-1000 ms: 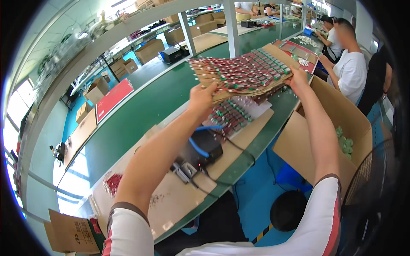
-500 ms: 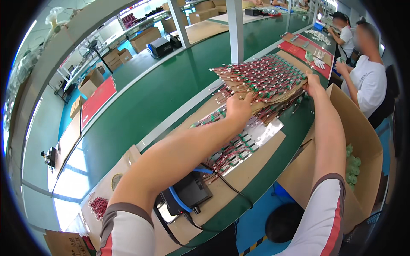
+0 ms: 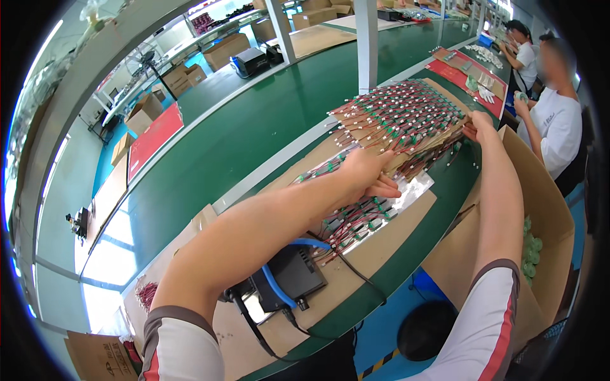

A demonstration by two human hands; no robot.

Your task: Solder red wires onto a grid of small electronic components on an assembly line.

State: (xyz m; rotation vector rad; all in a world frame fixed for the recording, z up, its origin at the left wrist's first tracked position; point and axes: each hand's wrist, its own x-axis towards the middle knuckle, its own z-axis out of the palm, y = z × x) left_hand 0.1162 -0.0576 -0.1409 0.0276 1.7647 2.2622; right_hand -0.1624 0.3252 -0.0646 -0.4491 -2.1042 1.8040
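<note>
A cardboard sheet (image 3: 450,92) carries rows of small green parts with red and black wires and white connectors (image 3: 400,114). It rests on a stack of similar loaded sheets at the bench's right. My right hand (image 3: 481,126) pinches the sheet's right corner. Beside the stack's near left corner is my left hand (image 3: 370,174), its fingers stretched out and apart; whether a fingertip touches the cardboard is hard to tell. Below that hand, more wired green parts (image 3: 365,222) lie on a shiny silvery sheet (image 3: 416,189).
A black box-shaped device (image 3: 291,278) with a blue cable stands near my left forearm. An open carton (image 3: 559,235) holding green rolls is at right. Seated co-workers (image 3: 551,120) are along the bench. A metal post (image 3: 366,47) rises behind the stack. Gloves (image 3: 486,94) lie on a red board.
My left hand has come off its hold at the stack's near edge, moving slightly nearer with fingers spreading. My right hand keeps the corner. The whole view has shifted a little.
</note>
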